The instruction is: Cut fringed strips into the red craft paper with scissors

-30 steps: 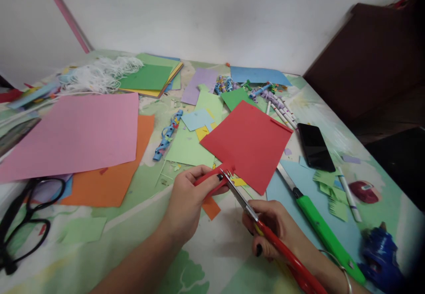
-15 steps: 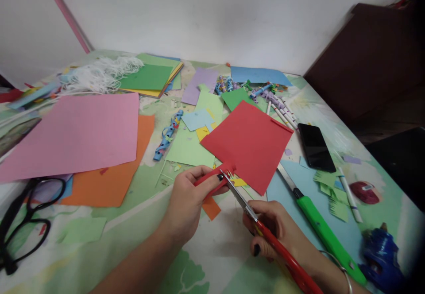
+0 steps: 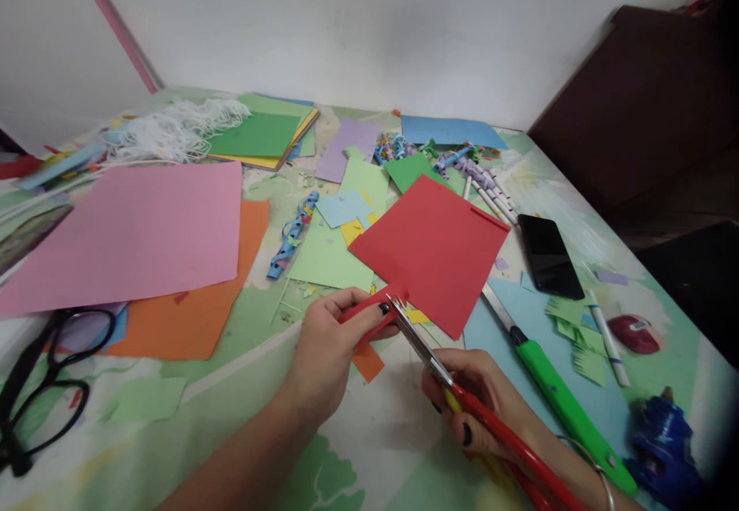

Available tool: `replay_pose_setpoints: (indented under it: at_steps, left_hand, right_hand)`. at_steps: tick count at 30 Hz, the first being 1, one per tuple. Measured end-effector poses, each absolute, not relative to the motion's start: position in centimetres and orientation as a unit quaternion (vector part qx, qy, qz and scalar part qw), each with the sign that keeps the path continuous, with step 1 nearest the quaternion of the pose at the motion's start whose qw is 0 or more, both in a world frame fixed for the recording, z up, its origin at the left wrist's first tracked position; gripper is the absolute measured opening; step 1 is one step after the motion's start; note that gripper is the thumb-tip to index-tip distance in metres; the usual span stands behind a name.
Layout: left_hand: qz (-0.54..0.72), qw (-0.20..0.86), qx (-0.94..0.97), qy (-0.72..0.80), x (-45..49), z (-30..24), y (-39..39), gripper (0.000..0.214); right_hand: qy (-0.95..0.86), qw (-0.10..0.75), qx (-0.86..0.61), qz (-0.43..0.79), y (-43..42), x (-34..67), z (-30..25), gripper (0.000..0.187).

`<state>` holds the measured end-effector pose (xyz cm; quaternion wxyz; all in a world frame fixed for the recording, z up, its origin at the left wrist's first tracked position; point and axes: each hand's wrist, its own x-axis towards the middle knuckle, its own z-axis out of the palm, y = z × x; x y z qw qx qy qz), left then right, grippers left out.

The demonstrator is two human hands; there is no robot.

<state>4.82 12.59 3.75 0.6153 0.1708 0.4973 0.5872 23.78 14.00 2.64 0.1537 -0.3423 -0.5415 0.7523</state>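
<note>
My left hand [image 3: 338,349] pinches a narrow strip of red paper [image 3: 363,318] between thumb and fingers. My right hand [image 3: 476,399] is wrapped round the red and yellow handles of a pair of scissors [image 3: 416,343]. The blade tips lie at the strip's right end, just beside my left thumb, where small cuts show. Right behind the tips rests a larger red sheet [image 3: 433,249], with yellow scraps [image 3: 416,315] by its lower edge. An orange paper piece [image 3: 368,362] lies below my left fingers.
To the right are a green box cutter [image 3: 571,411], a black phone [image 3: 550,257] and a blue sharpener-like object [image 3: 663,445]. Pink paper [image 3: 144,234] and black glasses [image 3: 51,372] lie left. A blue decorated paper roll [image 3: 293,235], white string [image 3: 178,126] and stacked coloured sheets [image 3: 257,134] sit farther back.
The scissor handles have swung apart a little and my right thumb has shifted right. The tips have moved slightly right along the strip; my left hand keeps its hold.
</note>
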Motion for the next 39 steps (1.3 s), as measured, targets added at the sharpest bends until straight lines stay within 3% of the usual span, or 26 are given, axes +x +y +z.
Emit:
replay_pose_setpoints:
  at_steps: [39]
  left_hand:
    - [0.585, 0.617, 0.176, 0.496, 4.74, 3.69, 12.64, 0.014]
  right_hand:
    - [-0.557, 0.152, -0.355, 0.735, 13.99, 23.20, 2.72, 0.051]
